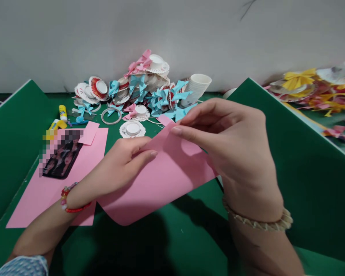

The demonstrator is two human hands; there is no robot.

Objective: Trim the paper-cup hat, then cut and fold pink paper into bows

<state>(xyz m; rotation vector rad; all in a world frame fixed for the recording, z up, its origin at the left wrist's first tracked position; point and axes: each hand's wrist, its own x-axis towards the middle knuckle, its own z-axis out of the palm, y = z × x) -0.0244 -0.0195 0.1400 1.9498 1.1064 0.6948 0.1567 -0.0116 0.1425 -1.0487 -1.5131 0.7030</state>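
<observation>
A pink paper sheet [163, 180] is held up above the green table [172, 237], its near part curling downward. My left hand [123, 163] pinches its left edge, thumb on top. My right hand [232, 149] grips the sheet's upper corner between thumb and fingers. A larger pink sheet [40, 191] lies flat at the left under my left wrist, with a black phone [61, 159] resting on it.
A heap of paper-cup hats with pink and blue bows [143, 90] sits at the back, beside stacked white cups [197, 88], a tape ring [111, 115] and a glue stick [63, 113]. Green dividers [299, 153] stand on both sides. Yellow bows [301, 82] lie beyond the right one.
</observation>
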